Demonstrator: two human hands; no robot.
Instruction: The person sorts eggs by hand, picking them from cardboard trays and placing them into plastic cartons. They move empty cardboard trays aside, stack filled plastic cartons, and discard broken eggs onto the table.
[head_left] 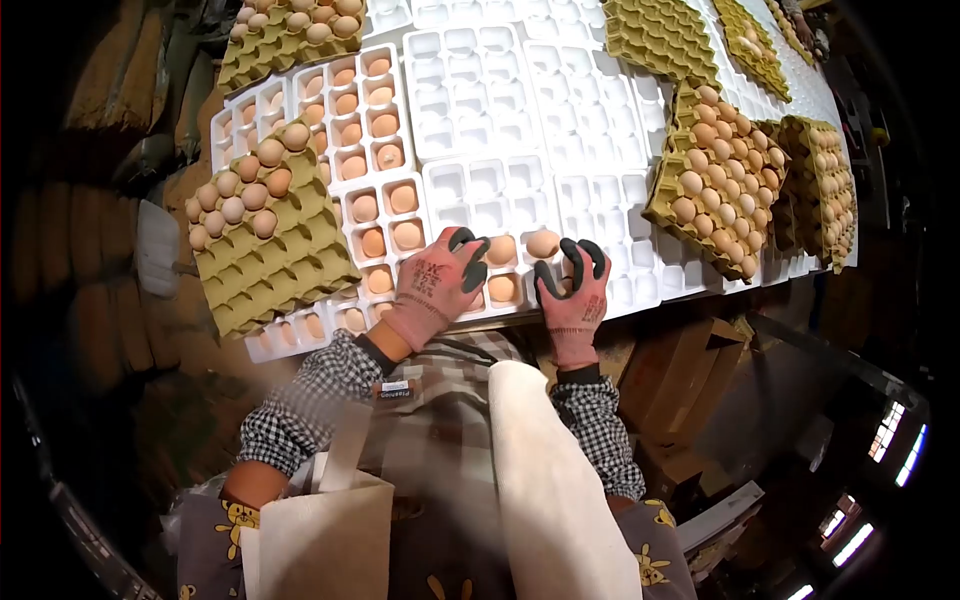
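My left hand (447,275), in a pink glove with dark fingertips, rests over the left side of a white foam tray (487,183), its fingers curled beside an egg (500,250). What lies under those fingertips is hidden. My right hand (574,290), gloved alike, is at the tray's right edge with thumb and fingers bent around an egg that shows partly between them. Another egg (542,243) sits just above and left of the right thumb. Between my hands an egg (503,289) lies in a front compartment.
Left, a yellowish pulp tray (270,270) half filled with eggs lies on white trays of eggs (370,215). Right, full pulp trays (722,180) stand near stacked ones (820,190). Empty white trays (470,90) spread behind. Below the table's right edge is a cardboard box (685,385).
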